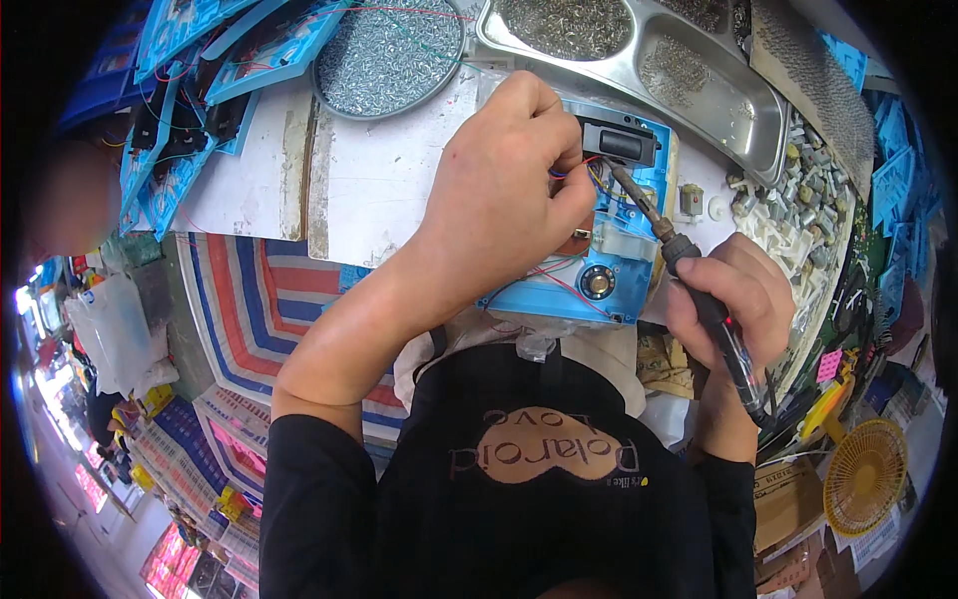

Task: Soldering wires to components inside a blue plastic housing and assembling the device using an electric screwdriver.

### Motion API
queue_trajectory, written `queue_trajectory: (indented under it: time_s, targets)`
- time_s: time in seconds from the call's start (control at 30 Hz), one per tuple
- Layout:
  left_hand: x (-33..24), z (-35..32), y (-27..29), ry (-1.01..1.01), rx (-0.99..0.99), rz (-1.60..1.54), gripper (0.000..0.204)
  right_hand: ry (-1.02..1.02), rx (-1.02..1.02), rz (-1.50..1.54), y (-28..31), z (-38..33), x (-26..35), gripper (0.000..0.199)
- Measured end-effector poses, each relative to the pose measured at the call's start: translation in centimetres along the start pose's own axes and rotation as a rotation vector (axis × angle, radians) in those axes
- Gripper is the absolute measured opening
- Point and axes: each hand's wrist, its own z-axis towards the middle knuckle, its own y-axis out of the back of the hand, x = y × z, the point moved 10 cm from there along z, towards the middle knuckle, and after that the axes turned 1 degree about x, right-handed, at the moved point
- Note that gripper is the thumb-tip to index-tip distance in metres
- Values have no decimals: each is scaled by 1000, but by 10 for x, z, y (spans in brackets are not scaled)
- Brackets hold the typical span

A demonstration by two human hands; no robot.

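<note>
right hand (733,299) wraps fingers around black pen-shaped soldering iron (689,275) | iron points up-left to blue plastic housing (614,250) | left hand (509,190) pinches thin wires there

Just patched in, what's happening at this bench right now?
A person is soldering at a cluttered bench. The left hand presses down on a blue plastic housing and pinches its thin wires near a black block. The right hand grips a soldering iron, its tip aimed into the housing by those wires. A round dish of screws and a metal tray of small parts sit behind; white and grey parts are piled to the right.
</note>
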Motion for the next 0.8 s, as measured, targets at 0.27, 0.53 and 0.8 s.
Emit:
queue_trajectory:
  time_s: [0.27,0.53,0.8]
  targets:
    - [2,0,-1,28,8,-20,11,-34,11,63,5,-2,-3,32]
    - [0,0,-2,20,4,-2,11,-78,36,52,5,-3,-11,29]
    - [-2,0,-2,15,-19,27,11,-97,35,48,-3,0,-15,28]
